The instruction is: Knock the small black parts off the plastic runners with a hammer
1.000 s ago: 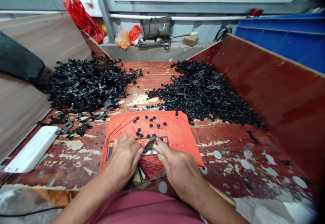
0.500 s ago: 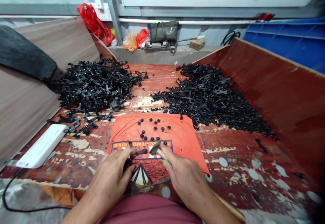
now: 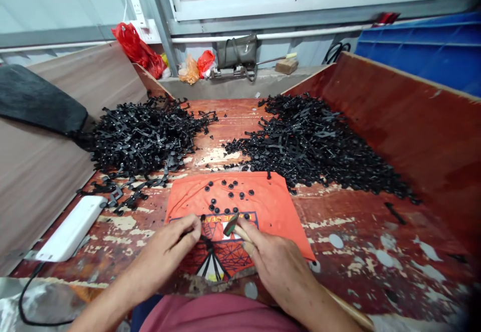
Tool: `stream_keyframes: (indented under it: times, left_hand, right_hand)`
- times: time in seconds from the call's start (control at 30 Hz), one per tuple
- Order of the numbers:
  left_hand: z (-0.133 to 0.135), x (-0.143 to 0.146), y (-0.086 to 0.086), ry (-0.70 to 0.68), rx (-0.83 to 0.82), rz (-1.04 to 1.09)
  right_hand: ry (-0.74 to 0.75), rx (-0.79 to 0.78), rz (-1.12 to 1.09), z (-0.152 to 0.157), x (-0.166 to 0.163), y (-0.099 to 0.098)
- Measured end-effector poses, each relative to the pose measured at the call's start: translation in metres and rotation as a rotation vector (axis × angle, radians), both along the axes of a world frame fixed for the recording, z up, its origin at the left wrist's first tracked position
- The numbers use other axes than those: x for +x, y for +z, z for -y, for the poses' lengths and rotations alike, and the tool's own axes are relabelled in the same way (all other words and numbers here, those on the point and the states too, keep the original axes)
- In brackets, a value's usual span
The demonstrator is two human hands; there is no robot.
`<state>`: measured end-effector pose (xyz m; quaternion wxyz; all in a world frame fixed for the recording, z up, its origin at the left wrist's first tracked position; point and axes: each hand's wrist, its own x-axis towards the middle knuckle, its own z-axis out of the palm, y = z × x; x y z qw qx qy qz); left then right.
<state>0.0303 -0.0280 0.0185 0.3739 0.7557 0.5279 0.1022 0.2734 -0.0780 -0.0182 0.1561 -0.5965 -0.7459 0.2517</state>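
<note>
An orange cloth [image 3: 263, 201] with a dark print lies on the worn red board in front of me. Several small black round pieces [image 3: 229, 194] are scattered on its far half. My left hand [image 3: 169, 249] is closed, pinching a thin black plastic strip [image 3: 205, 239] over the cloth's print. My right hand [image 3: 272, 262] grips a small tool with a green tip [image 3: 230, 224], the tip pointing at the strip. The two hands sit a short gap apart.
Two heaps of black plastic parts lie on the board, one at far left [image 3: 143, 134] and one at far right [image 3: 311, 141]. A white box [image 3: 71, 229] with a cable rests at left. Board walls [image 3: 406, 126] rise on both sides. Bags [image 3: 137, 48] sit on the back ledge.
My left hand has drawn back to the left and lifted the black strip in a pinch. My right hand with the tool stayed about where it was. The camera tilted slightly.
</note>
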Motion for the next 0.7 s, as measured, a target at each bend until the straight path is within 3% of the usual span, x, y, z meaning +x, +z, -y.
stream_keyframes:
  times: [0.1,0.17,0.33,0.5,0.7]
  left_hand:
    - [-0.010,0.001,0.004,0.189,0.075,0.009]
    - [-0.019,0.003,0.004,0.215,0.091,-0.014]
    - [-0.040,0.008,-0.004,0.090,0.028,-0.060]
    - [-0.053,0.005,-0.010,0.096,0.045,-0.107]
    - [-0.054,0.006,0.000,-0.030,0.109,-0.302]
  right_hand:
    - [-0.003,-0.011,-0.020,-0.001,0.001,0.000]
    - [-0.001,-0.016,-0.038,-0.001,0.001,0.000]
    - [-0.007,-0.026,-0.023,0.000,0.001,0.002]
    - [-0.002,-0.027,-0.041,0.000,0.001,0.002]
    - [0.000,-0.032,-0.052,-0.001,0.002,0.002]
